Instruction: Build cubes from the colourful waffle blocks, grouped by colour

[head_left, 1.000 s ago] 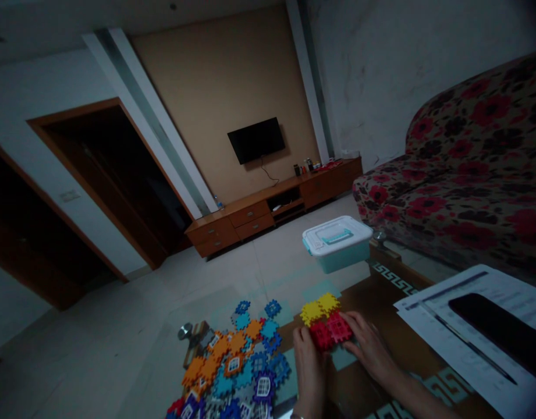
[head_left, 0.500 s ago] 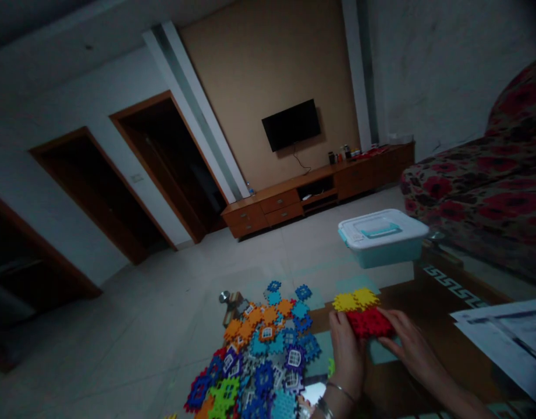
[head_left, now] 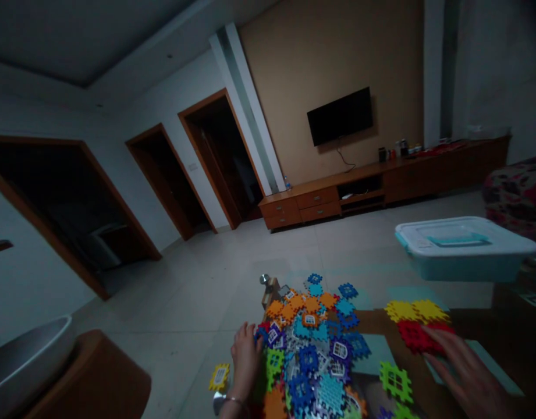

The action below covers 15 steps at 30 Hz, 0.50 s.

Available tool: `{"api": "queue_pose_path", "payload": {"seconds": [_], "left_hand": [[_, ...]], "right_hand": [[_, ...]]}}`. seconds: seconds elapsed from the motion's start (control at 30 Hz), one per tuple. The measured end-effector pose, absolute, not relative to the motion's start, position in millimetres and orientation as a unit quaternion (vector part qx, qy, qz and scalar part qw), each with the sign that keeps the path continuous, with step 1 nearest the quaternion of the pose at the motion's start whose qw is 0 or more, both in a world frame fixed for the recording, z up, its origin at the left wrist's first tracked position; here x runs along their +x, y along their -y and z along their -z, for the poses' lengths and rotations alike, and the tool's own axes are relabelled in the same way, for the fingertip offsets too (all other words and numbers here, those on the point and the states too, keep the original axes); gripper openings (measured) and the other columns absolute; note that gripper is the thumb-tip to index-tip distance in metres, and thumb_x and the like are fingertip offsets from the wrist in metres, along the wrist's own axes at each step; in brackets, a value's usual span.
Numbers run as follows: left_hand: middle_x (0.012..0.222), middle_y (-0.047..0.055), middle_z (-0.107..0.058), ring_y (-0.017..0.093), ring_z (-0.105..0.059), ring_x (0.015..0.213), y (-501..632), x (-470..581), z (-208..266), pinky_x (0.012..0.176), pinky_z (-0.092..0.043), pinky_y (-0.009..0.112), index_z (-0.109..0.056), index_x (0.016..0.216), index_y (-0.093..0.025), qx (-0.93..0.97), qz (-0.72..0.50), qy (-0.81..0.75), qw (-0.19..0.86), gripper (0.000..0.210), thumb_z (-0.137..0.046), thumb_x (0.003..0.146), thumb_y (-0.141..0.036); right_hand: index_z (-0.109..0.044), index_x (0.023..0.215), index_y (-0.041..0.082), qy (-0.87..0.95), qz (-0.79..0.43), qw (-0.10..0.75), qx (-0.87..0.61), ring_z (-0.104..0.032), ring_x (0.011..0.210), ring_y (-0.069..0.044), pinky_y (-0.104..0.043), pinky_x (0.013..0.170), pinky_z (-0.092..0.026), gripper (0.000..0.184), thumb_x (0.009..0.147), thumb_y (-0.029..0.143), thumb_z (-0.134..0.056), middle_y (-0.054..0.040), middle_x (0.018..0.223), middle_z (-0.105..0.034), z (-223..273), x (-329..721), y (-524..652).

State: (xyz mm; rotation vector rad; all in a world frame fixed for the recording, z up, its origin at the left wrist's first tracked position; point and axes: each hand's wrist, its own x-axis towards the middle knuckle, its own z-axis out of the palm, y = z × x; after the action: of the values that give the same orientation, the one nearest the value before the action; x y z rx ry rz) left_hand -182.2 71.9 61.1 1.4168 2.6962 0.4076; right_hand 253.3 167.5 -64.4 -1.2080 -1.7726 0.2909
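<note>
My left hand (head_left: 245, 359) is at the left edge of a heap of interlocking plastic tiles. Its fingers are apart and slightly bent beside a dark blue tile (head_left: 262, 333), with red partly hidden there. My right hand (head_left: 462, 366) grips the right side of the red tiles (head_left: 414, 336), thumb in front and fingers over the top. Yellow tiles (head_left: 418, 311) lie just behind the red ones. A green window tile (head_left: 396, 381) rests between the heap and my right hand. Orange tiles (head_left: 297, 301) and light blue tiles (head_left: 331, 393) show in the heap.
A lidded teal box (head_left: 468, 262) stands at the back right. One yellow tile with a white window (head_left: 219, 377) lies left of my left wrist. At the lower left is a brown stool-like support (head_left: 93, 378) with a grey basin (head_left: 32, 361). A wooden TV cabinet (head_left: 315, 203) stands farther off.
My left hand has let go of the red tiles and moved left to the heap's edge. My right hand stays on the red tiles. The view has turned left.
</note>
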Motion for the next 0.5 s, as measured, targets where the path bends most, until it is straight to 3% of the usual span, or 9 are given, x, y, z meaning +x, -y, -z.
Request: {"api": "queue_pose_path", "payload": {"seconds": [0.1, 0.23, 0.33, 0.5], "left_hand": [[0.141, 0.016, -0.055, 0.029, -0.046, 0.134, -44, -219, -51, 0.109, -0.036, 0.045, -0.051, 0.131, -0.013, 0.437, -0.122, -0.89, 0.049, 0.05, -0.052, 0.083, -0.025], [0.131, 0.009, -0.064, 0.021, -0.054, 0.125, -25, -230, -29, 0.107, -0.037, 0.032, -0.055, 0.128, -0.018, 0.467, -0.154, -0.87, 0.042, 0.047, -0.05, 0.082, -0.024], [0.132, 0.011, -0.063, 0.023, -0.055, 0.125, -19, -231, -12, 0.108, -0.04, 0.036, -0.055, 0.13, -0.018, 0.48, -0.218, -0.85, 0.017, 0.05, -0.046, 0.081, -0.023], [0.138, 0.011, -0.061, 0.029, -0.053, 0.131, -14, -215, 26, 0.112, -0.041, 0.045, -0.059, 0.13, -0.022, 0.568, -0.264, -0.779, 0.032, 0.054, -0.055, 0.077, -0.03]], "right_hand": [[-0.059, 0.128, 0.031, 0.773, -0.135, 0.457, -0.418, -0.065, 0.11, -0.024, -0.037, 0.092, -0.057, 0.04, 0.092, 0.035, -0.043, -0.006, 0.121, -0.066, 43, 180, -158], [-0.059, 0.128, 0.027, 0.855, -0.186, 0.384, -0.294, -0.06, 0.119, -0.025, -0.041, 0.1, -0.051, 0.04, 0.091, 0.022, -0.047, -0.0091, 0.127, -0.063, 1, 73, -146], [-0.062, 0.121, 0.024, 0.889, -0.209, 0.313, -0.26, -0.06, 0.113, -0.024, -0.04, 0.098, -0.049, 0.04, 0.086, 0.012, -0.047, -0.0103, 0.121, -0.063, -27, 4, -145], [-0.067, 0.115, 0.02, 0.911, -0.217, 0.167, -0.308, -0.059, 0.112, -0.024, -0.034, 0.096, -0.045, 0.031, 0.087, 0.017, -0.054, -0.0105, 0.118, -0.065, -44, -90, -155]]}}
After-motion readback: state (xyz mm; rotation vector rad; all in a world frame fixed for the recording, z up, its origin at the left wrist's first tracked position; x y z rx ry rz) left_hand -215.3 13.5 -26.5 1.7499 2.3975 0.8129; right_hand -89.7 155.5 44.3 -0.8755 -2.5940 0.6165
